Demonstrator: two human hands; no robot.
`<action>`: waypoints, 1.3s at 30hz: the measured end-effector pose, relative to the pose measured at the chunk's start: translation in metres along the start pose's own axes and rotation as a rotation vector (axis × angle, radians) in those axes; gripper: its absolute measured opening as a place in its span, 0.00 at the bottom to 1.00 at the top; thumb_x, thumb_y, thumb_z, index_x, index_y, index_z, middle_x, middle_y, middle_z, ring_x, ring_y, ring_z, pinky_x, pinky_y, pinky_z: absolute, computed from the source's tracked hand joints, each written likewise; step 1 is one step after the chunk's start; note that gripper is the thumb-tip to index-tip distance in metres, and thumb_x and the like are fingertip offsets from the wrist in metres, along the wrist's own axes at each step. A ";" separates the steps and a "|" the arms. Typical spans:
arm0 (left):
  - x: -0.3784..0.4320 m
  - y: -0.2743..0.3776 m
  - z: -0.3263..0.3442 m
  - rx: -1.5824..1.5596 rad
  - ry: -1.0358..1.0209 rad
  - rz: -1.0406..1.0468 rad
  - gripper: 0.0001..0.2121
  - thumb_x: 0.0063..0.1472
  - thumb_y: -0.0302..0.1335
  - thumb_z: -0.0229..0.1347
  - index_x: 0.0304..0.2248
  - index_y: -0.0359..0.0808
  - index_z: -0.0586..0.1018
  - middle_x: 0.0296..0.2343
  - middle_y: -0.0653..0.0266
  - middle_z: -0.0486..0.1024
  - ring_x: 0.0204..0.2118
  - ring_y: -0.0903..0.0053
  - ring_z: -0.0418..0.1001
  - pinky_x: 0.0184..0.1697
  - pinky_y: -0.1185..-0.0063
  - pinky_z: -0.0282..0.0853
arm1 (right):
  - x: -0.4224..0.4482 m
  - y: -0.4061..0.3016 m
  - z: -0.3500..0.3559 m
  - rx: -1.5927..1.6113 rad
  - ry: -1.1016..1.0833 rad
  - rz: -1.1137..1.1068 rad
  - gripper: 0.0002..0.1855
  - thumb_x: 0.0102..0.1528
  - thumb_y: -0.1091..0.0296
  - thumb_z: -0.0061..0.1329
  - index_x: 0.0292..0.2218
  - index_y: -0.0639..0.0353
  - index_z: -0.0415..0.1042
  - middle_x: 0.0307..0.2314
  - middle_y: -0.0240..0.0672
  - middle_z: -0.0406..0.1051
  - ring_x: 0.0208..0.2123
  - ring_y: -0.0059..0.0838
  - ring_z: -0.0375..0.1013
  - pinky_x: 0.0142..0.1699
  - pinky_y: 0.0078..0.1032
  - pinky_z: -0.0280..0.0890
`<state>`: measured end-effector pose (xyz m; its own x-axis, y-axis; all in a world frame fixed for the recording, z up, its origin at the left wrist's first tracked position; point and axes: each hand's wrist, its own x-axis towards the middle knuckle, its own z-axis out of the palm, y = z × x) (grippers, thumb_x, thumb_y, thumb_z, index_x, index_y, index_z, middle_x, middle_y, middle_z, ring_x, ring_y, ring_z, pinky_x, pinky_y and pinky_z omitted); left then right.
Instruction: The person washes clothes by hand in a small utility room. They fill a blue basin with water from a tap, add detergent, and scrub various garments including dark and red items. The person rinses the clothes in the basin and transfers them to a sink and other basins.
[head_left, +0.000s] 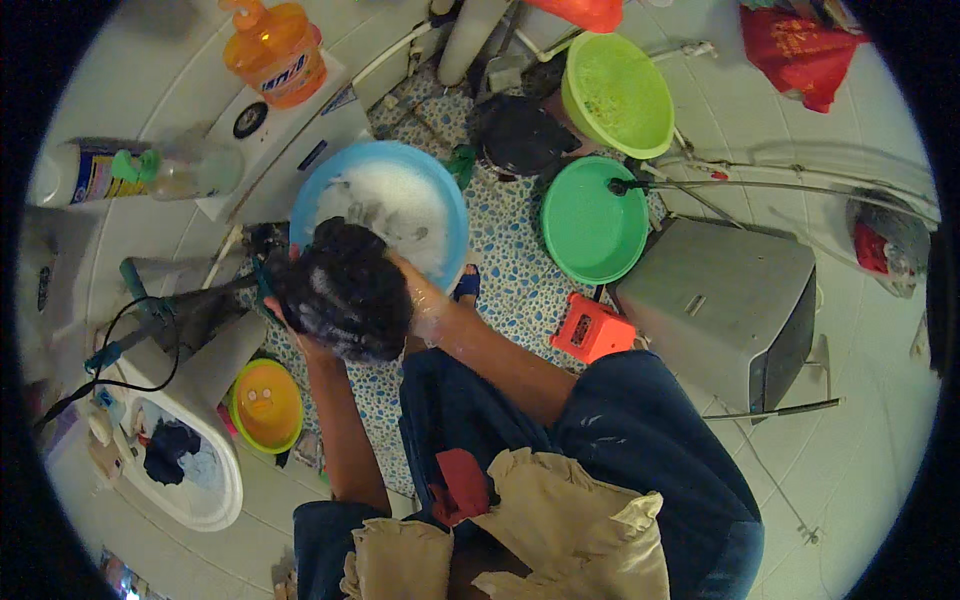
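A dark, soapy bundle of cloth (349, 289) is held up over the near edge of a light-blue basin (457, 199) of white suds. My left hand (296, 319) grips its left side, with fingers partly hidden behind it. At its right side is my right hand (409, 281), wet with foam, its fingers mostly hidden by the bundle. More dark cloth shows among the suds (401, 202) in the basin.
A green basin (592, 225), a lime basin (619, 97) and a black lidded item (521, 135) stand beyond. An orange-red plastic stool (592, 330) is at right, near a grey metal box (720, 285). At left are a white sink (229, 487) and a yellow basin (266, 405).
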<state>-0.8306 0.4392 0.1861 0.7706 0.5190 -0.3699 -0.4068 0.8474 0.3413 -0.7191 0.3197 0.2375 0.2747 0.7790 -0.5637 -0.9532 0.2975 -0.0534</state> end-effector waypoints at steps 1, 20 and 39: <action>-0.006 -0.003 0.007 0.034 -0.020 0.015 0.29 0.56 0.50 0.42 0.50 0.37 0.61 0.46 0.59 0.63 0.48 0.66 0.62 0.53 0.69 0.54 | -0.002 -0.003 0.007 -0.118 -0.038 -0.034 0.19 0.57 0.59 0.34 0.47 0.56 0.63 0.41 0.36 0.67 0.45 0.28 0.64 0.52 0.28 0.57; -0.012 0.022 0.081 1.253 0.145 0.950 0.14 0.54 0.31 0.46 0.39 0.34 0.70 0.38 0.58 0.68 0.42 0.70 0.65 0.49 0.75 0.57 | -0.037 -0.027 0.063 0.070 -0.316 -0.087 0.31 0.52 0.39 0.37 0.48 0.54 0.62 0.46 0.31 0.63 0.48 0.27 0.61 0.54 0.31 0.54; -0.009 0.032 0.085 0.948 0.147 0.579 0.11 0.55 0.30 0.48 0.36 0.34 0.72 0.32 0.64 0.69 0.37 0.77 0.65 0.45 0.80 0.59 | -0.042 -0.043 0.112 -1.051 -0.428 -1.218 0.13 0.38 0.64 0.53 0.27 0.54 0.65 0.36 0.34 0.66 0.38 0.37 0.65 0.41 0.31 0.61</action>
<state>-0.8091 0.4519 0.2742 0.4956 0.8683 -0.0190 -0.0990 0.0783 0.9920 -0.6754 0.3356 0.3557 0.7149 0.5232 0.4638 0.2159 0.4657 -0.8582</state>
